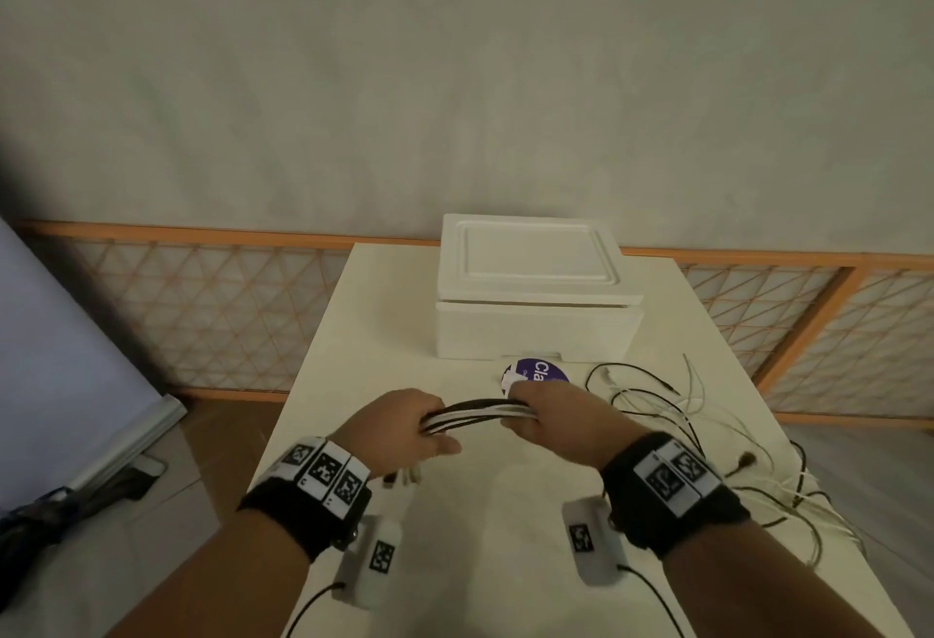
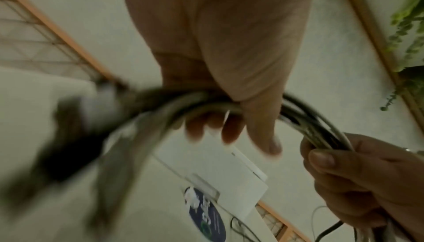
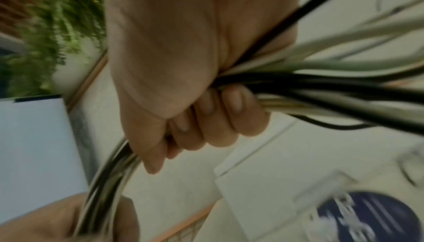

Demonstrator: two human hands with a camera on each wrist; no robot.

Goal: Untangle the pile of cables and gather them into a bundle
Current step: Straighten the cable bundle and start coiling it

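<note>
My left hand (image 1: 404, 422) and right hand (image 1: 548, 412) both gripped the cables (image 1: 475, 412) — best to keep the strands parallel and taut, drawing loose tails (image 1: 707, 435) in slowly.

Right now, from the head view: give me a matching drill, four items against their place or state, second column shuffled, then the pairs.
Items:
1. cable bundle
2. foam box
3. purple disc
4. loose cables

Place or state:
A. spread on the table, to the right of the right hand
B. closed, at the table's far end
C. held between both hands, the left hand at one end
D. flat on the table just in front of the box

Pairs: 1-C, 2-B, 3-D, 4-A
</note>
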